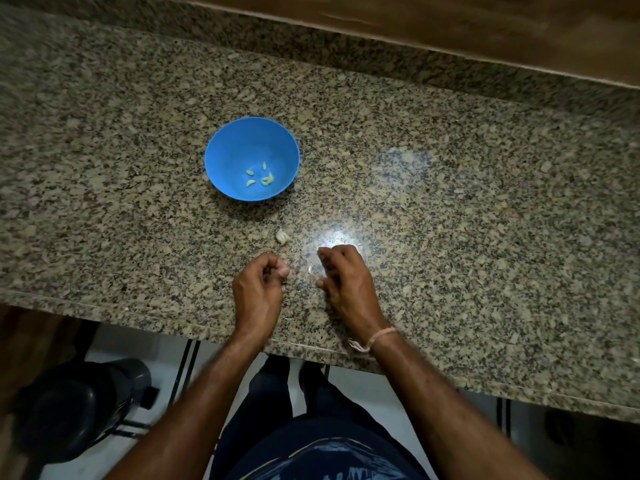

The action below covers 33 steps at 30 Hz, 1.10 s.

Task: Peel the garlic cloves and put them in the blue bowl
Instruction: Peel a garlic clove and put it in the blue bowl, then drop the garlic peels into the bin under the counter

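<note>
Garlic clove (282,236) untouched; left grip (262,284), right grip (343,282) curled, contents unclear.

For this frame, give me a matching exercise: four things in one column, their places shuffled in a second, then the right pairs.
1 blue bowl
2 peeled cloves
3 unpeeled garlic piece
4 pink thread

A tied around the right wrist
B loose on the counter, nearer the person than the bowl
C in the bowl's bottom
D standing on the counter, farther from the person

Pairs: 1-D, 2-C, 3-B, 4-A
</note>
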Motion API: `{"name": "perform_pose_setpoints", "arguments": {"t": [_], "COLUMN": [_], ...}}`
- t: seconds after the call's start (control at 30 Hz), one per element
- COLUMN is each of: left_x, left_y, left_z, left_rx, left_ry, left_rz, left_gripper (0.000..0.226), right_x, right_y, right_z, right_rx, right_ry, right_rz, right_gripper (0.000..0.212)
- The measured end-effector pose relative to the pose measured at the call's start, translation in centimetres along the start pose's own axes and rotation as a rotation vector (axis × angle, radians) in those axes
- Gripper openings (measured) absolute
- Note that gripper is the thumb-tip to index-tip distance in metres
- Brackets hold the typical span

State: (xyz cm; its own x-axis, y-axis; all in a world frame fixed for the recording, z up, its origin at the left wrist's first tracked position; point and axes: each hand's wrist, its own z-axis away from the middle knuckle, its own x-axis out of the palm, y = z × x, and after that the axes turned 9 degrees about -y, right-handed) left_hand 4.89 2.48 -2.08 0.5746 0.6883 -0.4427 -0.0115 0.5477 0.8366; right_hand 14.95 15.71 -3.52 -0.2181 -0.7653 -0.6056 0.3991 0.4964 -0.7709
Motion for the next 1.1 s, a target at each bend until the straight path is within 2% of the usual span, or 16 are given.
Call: {"name": "perform_pose_setpoints", "arguments": {"t": [0.13, 0.33, 0.43, 0.5, 0.6, 0.67, 0.73, 0.87, 0.93, 1.1], "left_x": [-0.2, -0.4, -0.5, -0.6, -0.9, -1.2, -1.7, -3.8, -5.6, -11.5], "left_y": [0.1, 0.2, 0.2, 0.3, -0.1, -0.5, -0.9, -2.3, -3.5, -7.5], "left_z": [0.2, 0.2, 0.4, 0.5, 0.7, 1.0, 1.5, 2.9, 3.9, 7.8], "left_rx": [-0.033, -0.066, -0.082, -0.091, -0.102, -0.117, -0.123, -0.133, -0.133, -0.173], "left_ry": [0.017, 0.008, -0.002, -0.002, 0.007, 0.016, 0.039, 0.128, 0.188, 0.345], "left_rz": [0.021, 0.041, 0.054, 0.066, 0.092, 0.116, 0.153, 0.239, 0.264, 0.31], "left_gripper": [0.011, 0.011, 0.009, 0.009, 0.01, 0.01, 0.009, 0.01, 0.014, 0.019], "right_x": [0.8, 1.3, 1.5, 1.7, 2.1, 1.9, 2.0, 4.4, 6.1, 13.3], "right_y": [-0.1, -0.8, -0.5, -0.3, -0.5, -1.9, -3.7, -7.4, -9.2, -13.3], "right_z": [-0.3, -1.7, -2.3, -2.5, -2.4, -2.2, -2.2, -1.6, -1.4, -0.3], "right_rx": [-0.083, -0.144, -0.162, -0.161, -0.098, 0.044, 0.176, 0.366, 0.43, 0.467], "right_ry": [-0.055, 0.036, 0.066, 0.066, -0.013, -0.049, -0.085, -0.213, -0.257, -0.421], "right_rz": [0.085, 0.279, 0.387, 0.468, 0.529, 0.225, -0.21, -0.805, -0.954, -1.097], "right_gripper": [0.046, 0.006, 0.002, 0.008, 0.011, 0.01, 0.018, 0.02, 0.028, 0.036]}}
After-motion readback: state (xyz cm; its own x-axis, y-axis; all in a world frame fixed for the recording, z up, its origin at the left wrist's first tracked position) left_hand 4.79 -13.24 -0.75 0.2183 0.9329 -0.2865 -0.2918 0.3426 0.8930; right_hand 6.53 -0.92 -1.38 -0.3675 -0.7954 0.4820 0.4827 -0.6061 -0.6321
